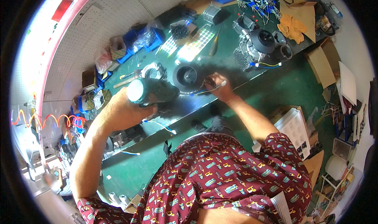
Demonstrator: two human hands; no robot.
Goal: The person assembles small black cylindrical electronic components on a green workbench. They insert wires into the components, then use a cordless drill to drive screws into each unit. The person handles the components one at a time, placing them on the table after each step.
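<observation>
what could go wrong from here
The right hand is bare and close to the power tool in the left hand, so a slip might nick it. The thin wires beside the black round housing could get pinched or tugged. A lead hanging over the edge of the bench might snag on clothing.
</observation>
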